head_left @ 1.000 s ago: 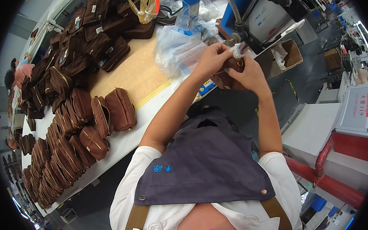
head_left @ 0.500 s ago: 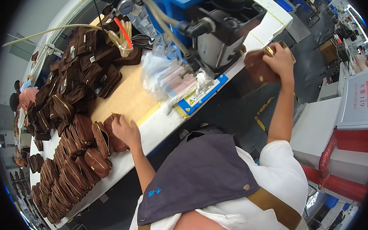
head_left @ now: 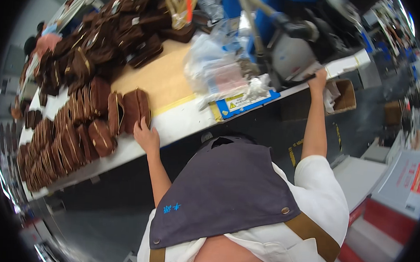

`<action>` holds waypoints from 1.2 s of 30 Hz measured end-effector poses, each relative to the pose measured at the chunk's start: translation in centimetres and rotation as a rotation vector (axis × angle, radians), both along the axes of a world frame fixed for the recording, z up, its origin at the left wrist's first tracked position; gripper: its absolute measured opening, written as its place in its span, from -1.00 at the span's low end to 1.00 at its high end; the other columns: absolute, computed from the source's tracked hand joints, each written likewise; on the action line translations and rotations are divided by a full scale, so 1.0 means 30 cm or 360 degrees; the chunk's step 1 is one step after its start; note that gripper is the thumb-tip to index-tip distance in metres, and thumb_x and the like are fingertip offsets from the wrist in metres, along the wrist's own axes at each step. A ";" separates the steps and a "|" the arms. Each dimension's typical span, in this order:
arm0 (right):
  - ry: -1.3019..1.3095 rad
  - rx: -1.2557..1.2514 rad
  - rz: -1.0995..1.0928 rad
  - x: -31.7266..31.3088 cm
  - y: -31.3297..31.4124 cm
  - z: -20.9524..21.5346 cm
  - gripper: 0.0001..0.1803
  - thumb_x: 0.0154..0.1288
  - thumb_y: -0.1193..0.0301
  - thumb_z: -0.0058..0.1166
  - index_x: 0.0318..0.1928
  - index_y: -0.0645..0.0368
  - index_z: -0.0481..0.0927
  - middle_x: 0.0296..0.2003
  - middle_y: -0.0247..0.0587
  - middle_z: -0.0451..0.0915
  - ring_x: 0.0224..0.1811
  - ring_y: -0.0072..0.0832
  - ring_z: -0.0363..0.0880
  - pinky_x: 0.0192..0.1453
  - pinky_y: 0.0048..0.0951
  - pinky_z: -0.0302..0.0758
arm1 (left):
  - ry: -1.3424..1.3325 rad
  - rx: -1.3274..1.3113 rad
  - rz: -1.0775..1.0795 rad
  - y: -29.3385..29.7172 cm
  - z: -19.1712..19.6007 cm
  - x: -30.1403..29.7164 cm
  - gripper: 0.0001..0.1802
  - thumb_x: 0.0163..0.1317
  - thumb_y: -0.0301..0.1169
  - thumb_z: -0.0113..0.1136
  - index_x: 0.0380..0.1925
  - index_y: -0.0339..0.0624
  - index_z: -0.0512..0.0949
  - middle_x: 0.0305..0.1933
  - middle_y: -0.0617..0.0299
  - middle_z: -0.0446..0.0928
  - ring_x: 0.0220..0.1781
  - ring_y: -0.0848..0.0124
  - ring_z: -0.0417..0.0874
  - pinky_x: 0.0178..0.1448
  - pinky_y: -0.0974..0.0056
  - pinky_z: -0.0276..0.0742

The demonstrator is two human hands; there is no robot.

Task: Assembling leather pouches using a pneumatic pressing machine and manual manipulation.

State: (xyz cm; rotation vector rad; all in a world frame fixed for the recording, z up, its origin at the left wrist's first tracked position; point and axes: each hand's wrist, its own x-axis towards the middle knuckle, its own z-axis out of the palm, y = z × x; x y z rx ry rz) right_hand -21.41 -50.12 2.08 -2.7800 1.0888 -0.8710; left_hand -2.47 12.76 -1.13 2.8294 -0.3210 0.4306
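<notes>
My left hand [head_left: 147, 136] has its fingers apart. Its fingertips touch the near edge of a brown zipped pouch [head_left: 136, 106] that stands at the right end of rows of similar pouches [head_left: 67, 145]. My right hand [head_left: 319, 80] is at the right side of a blue and black machine [head_left: 290, 52], over the table edge. Its fingers are curled, and what they hold is partly hidden and blurred by motion. Beyond the rows lies a heap of darker brown pouches [head_left: 105, 40].
A clear plastic bag [head_left: 202, 59] and crumpled white material [head_left: 257, 86] lie in front of the machine. The white table [head_left: 172, 126] has a tan board [head_left: 170, 79] on it. An open cardboard box [head_left: 347, 95] stands below the table at the right.
My right hand has swung in from the right to the machine; the brown pouch it held no longer shows clearly. My left hand has drawn back to the standing pouch's near edge. The view has turned.
</notes>
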 end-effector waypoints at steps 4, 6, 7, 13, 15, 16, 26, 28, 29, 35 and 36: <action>-0.0852 0.0790 0.0424 0.045 0.255 -0.190 -0.61 0.03 0.50 0.21 -0.06 0.23 0.56 -0.17 0.00 0.57 -0.03 0.05 0.49 0.13 -0.05 0.39 | 0.0010 -0.0020 0.0162 -0.023 -0.012 0.010 -0.40 0.05 -0.45 0.32 0.16 -0.08 0.43 0.16 -0.01 0.40 0.20 0.02 0.41 0.21 -0.02 0.36; 0.0434 -0.0006 0.0626 0.066 0.447 -0.220 -0.56 0.03 0.47 0.18 0.00 0.31 0.53 -0.01 0.16 0.56 0.06 0.13 0.51 0.19 -0.03 0.43 | 0.0060 0.0022 0.0289 -0.011 -0.005 0.013 -0.43 0.05 -0.44 0.33 0.13 -0.08 0.45 0.13 0.05 0.43 0.17 0.06 0.44 0.17 -0.01 0.39; 0.0079 0.0393 0.0842 0.111 0.511 -0.207 -0.65 0.07 0.45 0.16 -0.10 0.31 0.57 -0.09 0.05 0.62 0.02 0.06 0.56 0.11 -0.04 0.48 | 0.0073 0.0028 0.0298 -0.011 -0.002 0.021 -0.45 0.04 -0.44 0.34 0.10 -0.07 0.47 0.08 0.09 0.45 0.13 0.09 0.46 0.12 -0.01 0.40; 0.0244 -0.0398 0.1148 0.260 0.548 -0.335 -0.52 0.25 0.39 0.09 0.20 0.12 0.45 0.05 -0.03 0.55 0.14 -0.05 0.46 0.17 -0.10 0.40 | -0.0056 -0.0175 -0.0260 -0.195 0.037 -0.003 -0.51 0.02 -0.42 0.34 0.02 -0.11 0.52 0.02 0.04 0.49 0.07 0.06 0.49 0.10 0.02 0.43; 0.0318 -0.0393 0.1140 0.309 0.481 -0.372 -0.51 0.25 0.37 0.10 0.20 0.11 0.46 -0.01 -0.01 0.56 0.09 -0.08 0.48 0.14 -0.11 0.41 | 0.0101 -0.0436 -0.0564 -0.345 0.015 -0.037 -0.50 0.01 -0.42 0.35 0.03 -0.14 0.52 0.01 0.00 0.51 0.09 0.03 0.50 0.14 0.02 0.43; 0.0377 -0.0388 0.1122 0.336 0.450 -0.383 -0.51 0.25 0.34 0.11 0.20 0.11 0.46 -0.08 0.00 0.57 0.04 -0.12 0.50 0.11 -0.13 0.42 | 0.0250 -0.0531 -0.0677 -0.427 0.026 -0.056 -0.49 0.01 -0.43 0.35 0.03 -0.15 0.51 0.01 -0.01 0.51 0.10 0.02 0.50 0.16 0.01 0.43; 0.0394 0.0532 0.1151 0.558 0.455 -0.334 -0.68 0.26 0.28 0.16 -0.06 0.20 0.50 -0.28 -0.13 0.56 -0.21 -0.27 0.52 -0.07 -0.24 0.44 | 0.0098 -0.0564 -0.0904 -0.585 -0.035 -0.026 -0.78 0.02 -0.53 0.17 -0.26 -0.10 0.53 -0.21 0.22 0.52 -0.06 0.20 0.52 0.03 0.14 0.38; 0.0134 0.0652 0.1045 0.539 0.364 -0.438 -0.65 0.31 0.25 0.15 -0.02 0.19 0.48 -0.19 -0.11 0.58 -0.13 -0.22 0.53 0.02 -0.26 0.44 | 0.0014 -0.0596 -0.0987 -0.618 -0.011 -0.011 -0.83 0.06 -0.52 0.12 -0.31 -0.09 0.52 -0.20 0.25 0.52 -0.07 0.24 0.52 0.04 0.17 0.37; 0.0163 0.0587 0.1018 0.500 0.392 -0.416 -0.65 0.31 0.25 0.15 -0.02 0.19 0.48 -0.17 -0.11 0.57 -0.12 -0.22 0.52 0.03 -0.26 0.43 | -0.0048 -0.0553 -0.0989 -0.592 -0.017 -0.011 -0.84 0.06 -0.51 0.11 -0.31 -0.08 0.52 -0.18 0.25 0.52 -0.05 0.25 0.52 0.06 0.17 0.37; 0.0282 0.0132 0.0725 0.371 0.605 -0.235 -0.63 0.32 0.24 0.16 0.00 0.19 0.47 -0.10 -0.09 0.56 -0.06 -0.19 0.51 0.10 -0.29 0.42 | -0.0116 -0.0387 -0.0974 -0.508 -0.068 -0.082 -0.83 0.07 -0.51 0.13 -0.29 -0.08 0.53 -0.07 0.23 0.51 0.06 0.24 0.51 0.13 0.16 0.36; 0.0297 0.0053 0.0657 0.376 0.621 -0.199 -0.63 0.32 0.24 0.16 0.01 0.20 0.46 -0.09 -0.09 0.56 -0.05 -0.19 0.51 0.11 -0.29 0.41 | -0.0089 -0.0389 -0.0957 -0.508 -0.068 -0.090 -0.80 0.05 -0.53 0.17 -0.28 -0.08 0.55 -0.04 0.24 0.52 0.08 0.23 0.51 0.14 0.15 0.37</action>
